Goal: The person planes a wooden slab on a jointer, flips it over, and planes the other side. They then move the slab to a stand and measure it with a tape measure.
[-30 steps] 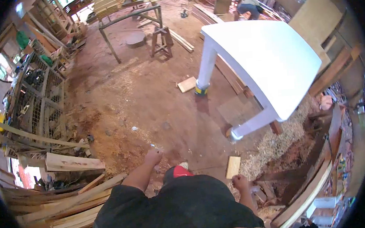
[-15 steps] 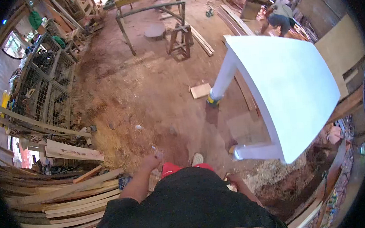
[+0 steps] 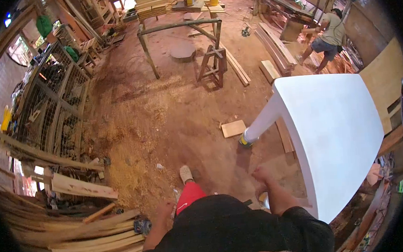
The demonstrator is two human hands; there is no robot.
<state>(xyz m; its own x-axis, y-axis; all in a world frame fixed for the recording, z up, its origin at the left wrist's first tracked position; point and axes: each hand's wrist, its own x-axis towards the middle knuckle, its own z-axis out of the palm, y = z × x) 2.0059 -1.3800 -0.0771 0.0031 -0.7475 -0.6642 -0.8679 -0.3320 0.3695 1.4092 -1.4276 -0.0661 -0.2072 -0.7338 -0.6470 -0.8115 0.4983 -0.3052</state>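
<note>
My left hand [image 3: 166,208] hangs low beside my red shorts, over the wood-shaving floor; its fingers are too blurred to make out. My right hand [image 3: 261,174] is held forward with the fingers curled, left of the white table [image 3: 338,131], and what it may hold is too small to tell. One table leg stands in a yellow-and-dark can [image 3: 245,140] on the dirt floor. Near that can lies a flat wood block [image 3: 233,128]. A shoe [image 3: 186,173] shows in front of my shorts.
Stacked boards [image 3: 88,234] lie at the lower left, below a wire-mesh rack [image 3: 54,102]. A wooden trestle [image 3: 213,69] and a pole frame [image 3: 179,26] stand ahead. Another person [image 3: 328,32] bends near long planks [image 3: 273,47] at the upper right.
My right hand has come forward and up beside the table. One of my feet has stepped ahead. The view has shifted, and the other person stands more upright.
</note>
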